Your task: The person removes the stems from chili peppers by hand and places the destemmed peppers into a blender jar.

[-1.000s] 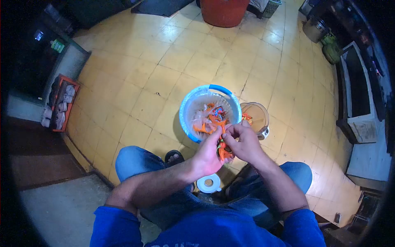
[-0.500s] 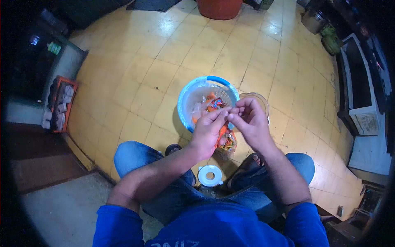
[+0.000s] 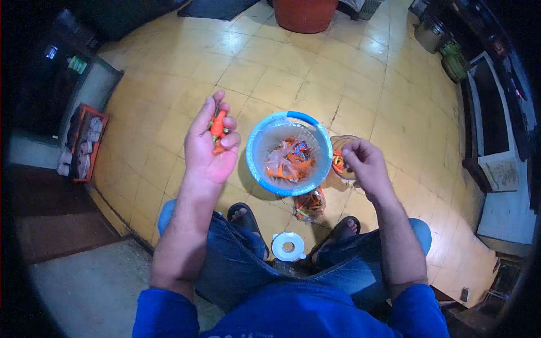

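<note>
Several small red chili peppers [image 3: 218, 125] with green stems rest in the curled fingers of my left hand [image 3: 209, 146], raised with its palm up to the left of the basket. My right hand [image 3: 367, 168] hangs over the right bowl [image 3: 345, 181], its fingers bent together; what they pinch, if anything, is hidden. Red and green chilies [image 3: 338, 161] show inside that bowl. Between my hands stands a blue-rimmed basket [image 3: 255, 163] holding clear plastic and orange-red pieces. A clear bag of mixed chilies [image 3: 309, 204] lies against its near side.
A white ring-shaped lid [image 3: 288, 247] sits between my sandalled feet. Far ahead on the tiled floor [image 3: 186, 112] stands a large red tub [image 3: 304, 16]. An orange rack [image 3: 85, 143] with shoes is at the left, and a wooden cabinet [image 3: 496, 118] at the right.
My hands have parted from above the basket. The left moved left and up and now shows chili peppers in it; the right moved right and down to the bowl.
</note>
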A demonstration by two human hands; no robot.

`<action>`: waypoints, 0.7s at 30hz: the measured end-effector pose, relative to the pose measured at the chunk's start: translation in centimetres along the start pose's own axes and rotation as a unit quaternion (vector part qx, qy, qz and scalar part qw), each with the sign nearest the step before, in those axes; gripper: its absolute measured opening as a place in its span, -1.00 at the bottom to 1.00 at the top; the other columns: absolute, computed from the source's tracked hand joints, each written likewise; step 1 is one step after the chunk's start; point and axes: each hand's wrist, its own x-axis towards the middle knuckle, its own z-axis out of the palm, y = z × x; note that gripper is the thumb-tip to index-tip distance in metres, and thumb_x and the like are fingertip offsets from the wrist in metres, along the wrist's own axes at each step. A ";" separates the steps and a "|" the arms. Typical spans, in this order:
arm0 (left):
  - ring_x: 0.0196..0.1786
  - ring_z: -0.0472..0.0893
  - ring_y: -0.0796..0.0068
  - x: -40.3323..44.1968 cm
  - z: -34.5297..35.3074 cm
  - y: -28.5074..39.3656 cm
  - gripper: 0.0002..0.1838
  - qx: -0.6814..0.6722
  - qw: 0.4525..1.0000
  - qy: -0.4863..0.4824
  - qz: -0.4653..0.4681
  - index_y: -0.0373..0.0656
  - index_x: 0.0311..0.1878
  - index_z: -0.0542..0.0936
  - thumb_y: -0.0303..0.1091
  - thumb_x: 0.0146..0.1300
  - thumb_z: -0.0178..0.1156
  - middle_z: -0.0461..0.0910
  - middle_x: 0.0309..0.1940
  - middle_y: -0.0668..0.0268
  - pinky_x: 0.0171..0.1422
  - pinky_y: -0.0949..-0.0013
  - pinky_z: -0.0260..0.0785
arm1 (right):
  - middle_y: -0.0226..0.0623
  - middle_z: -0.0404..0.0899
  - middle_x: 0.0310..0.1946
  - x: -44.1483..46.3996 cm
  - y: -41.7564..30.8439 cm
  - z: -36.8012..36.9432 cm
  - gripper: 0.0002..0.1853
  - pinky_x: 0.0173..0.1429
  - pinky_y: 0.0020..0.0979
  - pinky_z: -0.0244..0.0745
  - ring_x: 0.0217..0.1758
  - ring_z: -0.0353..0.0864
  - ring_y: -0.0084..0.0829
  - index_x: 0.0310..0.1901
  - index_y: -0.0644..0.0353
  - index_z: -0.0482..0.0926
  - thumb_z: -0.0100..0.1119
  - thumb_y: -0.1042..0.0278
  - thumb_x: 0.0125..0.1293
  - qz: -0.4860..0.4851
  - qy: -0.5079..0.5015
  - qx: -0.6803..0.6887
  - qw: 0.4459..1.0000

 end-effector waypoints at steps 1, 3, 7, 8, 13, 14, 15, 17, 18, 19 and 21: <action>-0.38 0.54 0.67 -0.2 0.0 0.6 -0.77 -0.022 1.000 -0.012 0.013 -0.06 0.06 0.54 -0.20 0.48 0.07 0.57 -0.24 0.42 -0.62 0.61 0.28 | -0.46 0.54 -0.45 0.0 0.9 0.4 -0.87 -0.28 -0.52 0.46 -0.41 0.47 -0.65 -0.23 0.30 0.57 0.20 0.39 0.37 -0.003 -0.030 -0.057 0.998; -0.38 0.54 0.66 -0.4 0.1 0.8 -0.77 -0.025 0.999 -0.012 0.018 -0.06 0.08 0.52 -0.20 0.49 0.05 0.58 -0.23 0.40 -0.61 0.62 0.27 | -0.35 0.62 -0.40 0.2 2.0 1.7 -0.84 -0.22 -0.44 0.53 -0.36 0.59 -0.54 -0.23 0.31 0.60 0.19 0.37 0.37 0.004 -0.068 -0.107 0.992; -0.40 0.52 0.68 -0.5 1.1 0.9 -0.74 0.015 0.999 -0.005 0.029 -0.06 0.11 0.50 -0.19 0.48 0.07 0.54 -0.24 0.44 -0.59 0.64 0.22 | -0.03 0.69 -0.17 3.1 2.2 6.9 -0.79 0.02 -0.23 0.60 -0.09 0.72 -0.20 -0.09 0.31 0.65 0.11 0.41 0.34 -0.062 -0.091 -0.146 0.983; -0.38 0.50 0.68 -0.4 1.1 1.0 -0.72 0.020 0.999 -0.012 0.034 -0.09 0.10 0.51 -0.18 0.45 0.11 0.51 -0.22 0.44 -0.57 0.62 0.23 | -0.04 0.68 -0.14 4.9 3.1 8.3 -0.77 0.07 -0.24 0.57 -0.06 0.70 -0.20 -0.05 0.32 0.63 0.06 0.48 0.33 -0.113 -0.100 -0.216 0.965; -0.39 0.50 0.71 -0.6 1.3 1.5 -0.72 0.062 0.996 0.015 0.058 -0.08 0.13 0.50 -0.19 0.46 0.10 0.50 -0.21 0.47 -0.57 0.63 0.23 | 0.05 0.64 -0.01 13.3 9.2 15.0 -0.67 0.18 -0.17 0.49 0.04 0.65 -0.05 0.01 0.33 0.61 -0.06 0.54 0.27 -0.112 -0.188 -0.430 0.876; -0.37 0.48 0.70 -0.7 1.2 1.6 -0.70 0.070 0.996 0.015 0.060 -0.10 0.13 0.49 -0.19 0.45 0.11 0.48 -0.20 0.46 -0.55 0.62 0.23 | 0.06 0.64 -0.01 14.7 11.7 16.0 -0.68 0.21 -0.14 0.49 0.07 0.64 -0.03 0.01 0.28 0.64 -0.01 0.46 0.27 -0.062 -0.179 -0.441 0.877; -0.37 0.48 0.70 -0.7 1.2 1.7 -0.70 0.072 0.995 0.022 0.064 -0.10 0.13 0.49 -0.19 0.45 0.11 0.48 -0.20 0.46 -0.55 0.62 0.23 | 0.07 0.64 -0.01 15.9 14.3 16.7 -0.68 0.24 -0.11 0.48 0.11 0.62 -0.01 0.01 0.24 0.66 0.04 0.39 0.28 -0.013 -0.170 -0.453 0.875; -0.35 0.46 0.68 -0.8 1.5 1.8 -0.68 0.082 0.994 0.039 0.056 -0.14 0.14 0.48 -0.18 0.45 0.12 0.46 -0.19 0.45 -0.53 0.61 0.22 | 0.00 0.63 0.03 16.7 16.0 17.6 -0.68 0.21 -0.10 0.52 0.14 0.62 -0.06 0.02 0.18 0.66 0.04 0.32 0.32 0.007 -0.189 -0.408 0.893; -0.34 0.45 0.66 -0.8 1.4 1.9 -0.65 0.086 0.994 0.033 0.060 -0.17 0.15 0.47 -0.17 0.44 0.12 0.46 -0.19 0.43 -0.52 0.60 0.21 | 0.00 0.62 0.06 15.9 14.1 17.7 -0.68 0.19 -0.09 0.54 0.14 0.62 -0.08 0.04 0.15 0.66 0.04 0.31 0.33 0.011 -0.241 -0.482 0.842; -0.34 0.45 0.66 -0.7 1.5 1.9 -0.65 0.085 0.994 0.037 0.060 -0.17 0.15 0.47 -0.17 0.44 0.12 0.46 -0.19 0.43 -0.52 0.60 0.21 | -0.01 0.61 0.08 15.3 12.4 17.7 -0.68 0.17 -0.08 0.56 0.15 0.63 -0.11 0.05 0.13 0.65 0.05 0.30 0.34 0.015 -0.288 -0.551 0.783; -0.33 0.45 0.65 -0.5 1.6 1.9 -0.65 0.086 0.994 0.020 0.061 -0.18 0.16 0.47 -0.18 0.44 0.12 0.45 -0.18 0.42 -0.52 0.59 0.22 | -0.04 0.62 0.08 14.8 11.1 17.7 -0.68 0.15 -0.08 0.57 0.14 0.64 -0.14 0.06 0.12 0.64 0.06 0.29 0.33 0.012 -0.291 -0.574 0.765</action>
